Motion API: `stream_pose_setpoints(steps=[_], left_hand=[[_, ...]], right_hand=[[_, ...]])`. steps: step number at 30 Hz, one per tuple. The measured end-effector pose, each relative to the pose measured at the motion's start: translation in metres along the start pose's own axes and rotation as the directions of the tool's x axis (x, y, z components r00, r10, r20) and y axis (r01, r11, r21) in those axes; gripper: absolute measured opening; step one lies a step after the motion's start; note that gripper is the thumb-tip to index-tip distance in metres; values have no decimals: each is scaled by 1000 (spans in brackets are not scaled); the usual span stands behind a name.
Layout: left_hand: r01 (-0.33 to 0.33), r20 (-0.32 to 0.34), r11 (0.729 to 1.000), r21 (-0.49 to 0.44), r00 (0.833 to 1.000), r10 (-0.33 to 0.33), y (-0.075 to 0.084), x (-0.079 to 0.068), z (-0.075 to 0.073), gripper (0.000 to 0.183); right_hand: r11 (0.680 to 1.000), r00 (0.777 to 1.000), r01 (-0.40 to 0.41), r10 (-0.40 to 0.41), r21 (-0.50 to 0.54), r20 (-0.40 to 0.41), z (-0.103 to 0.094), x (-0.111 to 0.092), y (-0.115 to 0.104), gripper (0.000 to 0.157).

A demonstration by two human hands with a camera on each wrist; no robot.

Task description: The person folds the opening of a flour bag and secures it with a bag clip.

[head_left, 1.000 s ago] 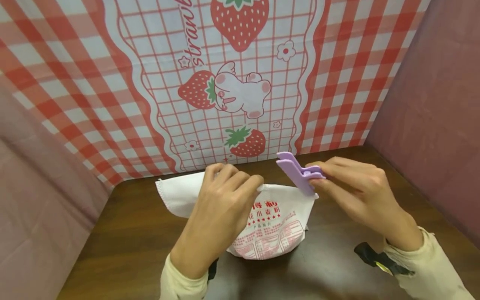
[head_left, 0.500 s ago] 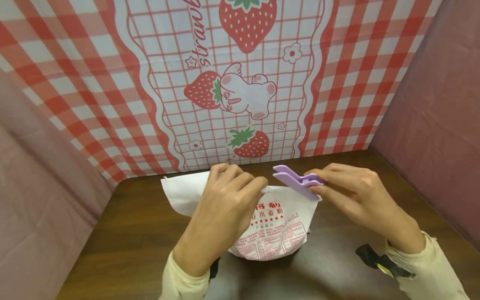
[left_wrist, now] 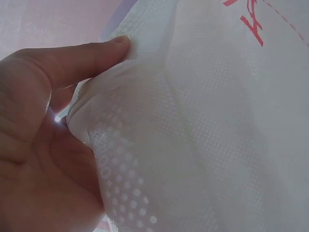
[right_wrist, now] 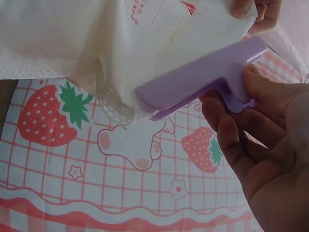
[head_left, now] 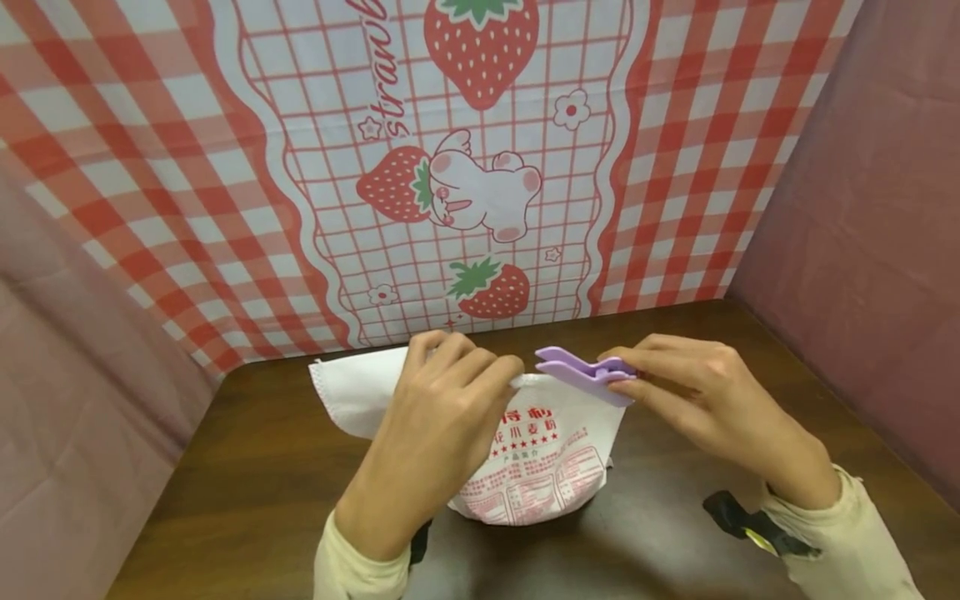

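A white flour bag [head_left: 536, 450] with red print stands on the table, its top edge folded over to the left. My left hand [head_left: 442, 417] grips that top edge; in the left wrist view its thumb [left_wrist: 104, 53] presses on the white fabric. At the bag's upper right corner my right hand [head_left: 697, 392] pinches the handles of a purple bag clip [head_left: 577, 375] between thumb and fingers. The clip's long jaws stand apart and point left along the top edge. From the right wrist view, the purple clip [right_wrist: 203, 77] overlaps the bag's corner.
The dark wooden table [head_left: 277, 467] carries the bag. Behind it hangs a red-and-white checked cloth [head_left: 690, 167] with strawberries printed on it. Pink cloth walls [head_left: 847, 217] close off both sides. Black straps [head_left: 757, 525] circle the wrists.
My right hand has brought the clip down and left, turning it flatter along the bag's top edge. The left hand keeps its hold on the bag.
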State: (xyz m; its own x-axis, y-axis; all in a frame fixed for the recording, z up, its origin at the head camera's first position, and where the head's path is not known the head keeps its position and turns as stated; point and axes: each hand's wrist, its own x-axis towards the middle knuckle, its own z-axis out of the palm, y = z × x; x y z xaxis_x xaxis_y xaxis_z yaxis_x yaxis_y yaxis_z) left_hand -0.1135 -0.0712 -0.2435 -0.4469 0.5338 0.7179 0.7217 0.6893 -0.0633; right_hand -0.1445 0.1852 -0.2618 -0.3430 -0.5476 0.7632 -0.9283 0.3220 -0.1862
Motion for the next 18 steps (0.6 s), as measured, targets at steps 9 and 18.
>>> stream_pose_setpoints(steps=[9, 18], left_hand=[[6, 4, 1000, 6, 1000, -6, 1, 0, -1, 7], [7, 5, 1000, 1, 1000, -7, 2, 1, -1, 6]], right_hand=[[999, 997, -52, 52, -7, 52, -4, 2, -5, 36], [999, 997, -51, 52, -20, 56, -4, -3, -2, 36]])
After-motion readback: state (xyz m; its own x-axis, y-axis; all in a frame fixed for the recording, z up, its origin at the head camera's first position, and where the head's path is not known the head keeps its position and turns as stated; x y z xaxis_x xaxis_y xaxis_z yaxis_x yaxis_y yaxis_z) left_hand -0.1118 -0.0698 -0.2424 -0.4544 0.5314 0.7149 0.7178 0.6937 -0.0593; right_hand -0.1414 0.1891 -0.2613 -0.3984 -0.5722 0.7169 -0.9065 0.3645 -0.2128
